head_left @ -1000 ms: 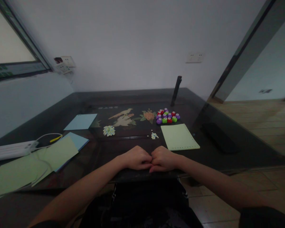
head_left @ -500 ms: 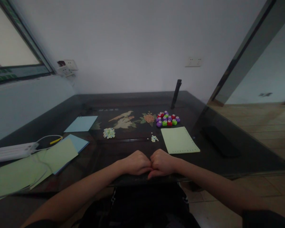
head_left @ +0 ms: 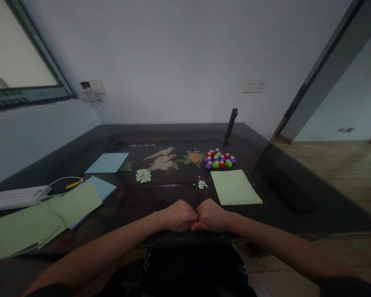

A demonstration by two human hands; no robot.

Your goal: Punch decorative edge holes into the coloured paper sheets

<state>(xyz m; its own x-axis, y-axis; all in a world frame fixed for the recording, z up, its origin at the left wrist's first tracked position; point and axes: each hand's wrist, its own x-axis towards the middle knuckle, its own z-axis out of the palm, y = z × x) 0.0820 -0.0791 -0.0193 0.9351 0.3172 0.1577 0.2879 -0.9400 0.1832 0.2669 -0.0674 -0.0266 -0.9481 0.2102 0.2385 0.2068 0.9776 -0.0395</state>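
Both of our hands sit together at the near edge of the dark glass-topped table (head_left: pixel 297 165), the left hand (head_left: pixel 177 215) and the right hand (head_left: pixel 212 215) curled into loose fists with the knuckles touching at the middle. We see nothing gripped in either one; the curled fingers hide the palms, so a very small thing inside could not be ruled out. Forearms come in low from each side and meet in a shallow V, wrists resting on the table.

Biggest thing close by is the pale green sheet (head_left: pixel 235 187), lying flat just ahead and to the right of the right hand, near but not touching it. Its long axis runs away from us, skewed a little to the right, with a row of punched holes along its right and near edges. So the right hand is clearly the nearer one.

Beyond the sheet sits the cluster of small punches (head_left: pixel 220 159), purple, red and green, packed together and farther off, again on the right-hand side.

Smaller yet: a little scatter of paper cut-outs (head_left: pixel 201 184) straight ahead of the hands, just left of the sheet, and a bigger heap of cut-outs (head_left: pixel 143 175) ahead and left, nearer the left hand.
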